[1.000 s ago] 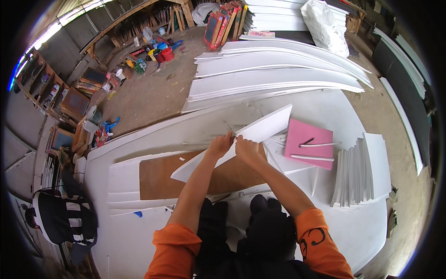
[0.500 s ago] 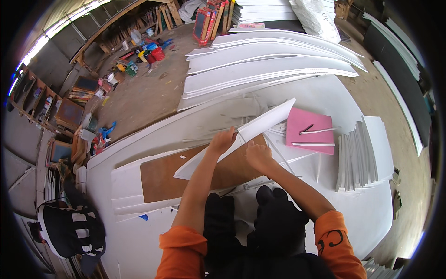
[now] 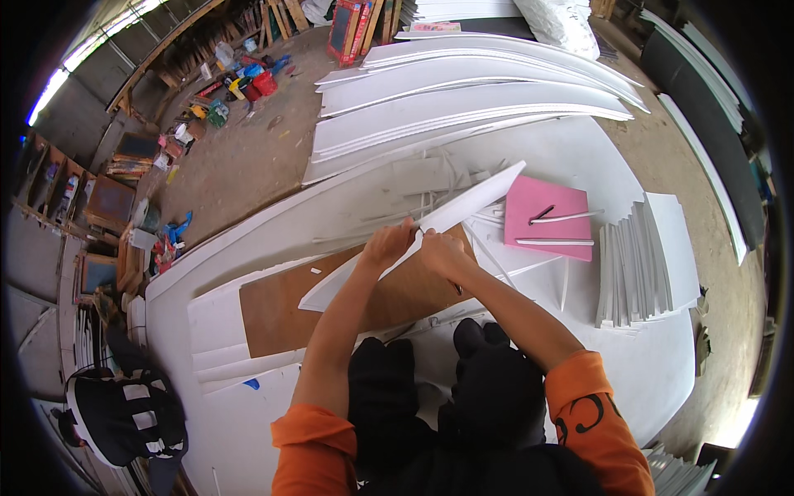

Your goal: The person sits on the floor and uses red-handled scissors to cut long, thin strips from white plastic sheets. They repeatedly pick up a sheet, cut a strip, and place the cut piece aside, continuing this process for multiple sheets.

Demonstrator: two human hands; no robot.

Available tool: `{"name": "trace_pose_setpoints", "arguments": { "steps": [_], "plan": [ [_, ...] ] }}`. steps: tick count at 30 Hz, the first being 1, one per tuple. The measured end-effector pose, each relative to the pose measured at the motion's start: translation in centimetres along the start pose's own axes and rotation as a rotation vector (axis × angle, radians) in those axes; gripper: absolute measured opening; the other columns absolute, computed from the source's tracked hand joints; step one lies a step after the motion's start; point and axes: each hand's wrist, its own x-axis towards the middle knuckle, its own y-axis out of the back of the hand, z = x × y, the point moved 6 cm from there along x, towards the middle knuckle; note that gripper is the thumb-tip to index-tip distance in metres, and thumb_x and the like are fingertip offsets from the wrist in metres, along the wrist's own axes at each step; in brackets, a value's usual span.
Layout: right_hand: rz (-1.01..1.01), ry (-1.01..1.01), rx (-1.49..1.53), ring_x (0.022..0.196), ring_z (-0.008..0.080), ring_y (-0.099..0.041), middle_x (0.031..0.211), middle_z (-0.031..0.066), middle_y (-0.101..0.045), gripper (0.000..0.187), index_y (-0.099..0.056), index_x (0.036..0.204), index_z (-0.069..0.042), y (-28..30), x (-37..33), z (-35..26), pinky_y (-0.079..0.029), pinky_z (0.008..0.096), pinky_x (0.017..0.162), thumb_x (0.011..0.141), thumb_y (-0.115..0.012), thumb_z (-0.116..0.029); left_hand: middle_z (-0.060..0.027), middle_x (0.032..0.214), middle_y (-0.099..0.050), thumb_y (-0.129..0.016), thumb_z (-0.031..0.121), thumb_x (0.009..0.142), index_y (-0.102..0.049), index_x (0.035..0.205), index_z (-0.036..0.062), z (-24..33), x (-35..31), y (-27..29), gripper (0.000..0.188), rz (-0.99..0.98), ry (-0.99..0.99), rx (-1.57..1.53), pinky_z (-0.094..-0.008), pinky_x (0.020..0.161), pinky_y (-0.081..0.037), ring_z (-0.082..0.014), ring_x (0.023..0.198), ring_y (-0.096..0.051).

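A long white foam sheet (image 3: 475, 201) slants over a brown board (image 3: 277, 318), its far end raised at the right. My left hand (image 3: 387, 246) is closed on the sheet's edge near its middle. Right beside it, my right hand (image 3: 447, 253) is closed against the same edge. The dark end of a slim tool (image 3: 456, 288) shows below my right fist; the rest of it is hidden in the fingers. Thin white offcut strips (image 3: 430, 198) lie behind the sheet.
A pink block (image 3: 546, 202) with a dark pen-like thing and white strips on it lies to the right. Beyond it stands a stack of white sheets (image 3: 633, 269). Large white sheets (image 3: 471, 99) are piled at the back. A black backpack (image 3: 124, 417) is at lower left.
My right hand has drawn in closer to my left hand, at the sheet's edge. The dark tool end now shows below my right fist. The whole view has shifted slightly.
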Motion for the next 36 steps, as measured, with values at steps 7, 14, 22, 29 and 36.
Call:
{"name": "trace_pose_setpoints", "arguments": {
  "steps": [7,14,22,29,36],
  "plan": [
    [-0.046,-0.042,0.045,0.088,0.0277,-0.059,0.096,0.0169,-0.058,0.038,-0.044,0.104,0.005,-0.8,1.6,0.1,-0.049,0.035,0.07,0.072,-0.055,-0.013,-0.0196,0.074,-0.059,-0.041,0.034,0.086,-0.042,0.099,0.0053,0.2,0.5,1.4,0.031,-0.062,0.237,-0.107,-0.0465,0.057,-0.042,-0.0395,0.07,-0.055],
    [-0.017,-0.049,0.02,0.088,0.0284,-0.059,0.095,0.0174,-0.059,0.037,-0.044,0.104,0.005,-0.8,2.3,0.5,-0.048,0.0357,0.071,0.073,-0.054,-0.012,-0.0172,0.077,-0.057,-0.04,0.032,0.087,-0.047,0.098,0.0149,0.1,1.7,1.2,0.022,-0.043,0.144,-0.281,-0.0452,0.058,-0.04,-0.0406,0.072,-0.052],
    [0.037,0.009,-0.011,0.084,0.0291,-0.061,0.087,0.0194,-0.06,0.027,-0.046,0.097,0.003,-0.8,-1.2,0.9,-0.049,0.0369,0.067,0.077,-0.046,-0.015,-0.0197,0.068,-0.056,-0.039,0.033,0.087,-0.049,0.099,0.0173,-1.7,1.5,0.1,0.022,0.07,0.162,-0.314,-0.0476,0.055,-0.04,-0.0406,0.065,-0.052],
    [0.061,0.034,0.0,0.08,0.0292,-0.061,0.084,0.0178,-0.061,0.026,-0.047,0.095,0.003,-1.0,-0.7,0.7,-0.049,0.0357,0.065,0.076,-0.049,-0.014,-0.0212,0.064,-0.053,-0.039,0.031,0.087,-0.048,0.098,0.0143,-2.1,1.4,-0.1,0.022,0.145,0.102,-0.32,-0.0482,0.053,-0.038,-0.041,0.062,-0.051],
    [-0.086,-0.036,-0.032,0.089,0.0272,-0.059,0.097,0.0159,-0.057,0.034,-0.047,0.102,0.004,-1.5,2.3,0.5,-0.048,0.0355,0.07,0.073,-0.054,-0.012,-0.0212,0.076,-0.056,-0.036,0.035,0.088,-0.047,0.104,0.0147,-1.3,1.4,0.1,0.028,-0.1,0.165,-0.296,-0.0459,0.06,-0.039,-0.0418,0.072,-0.051]
  ]
}}
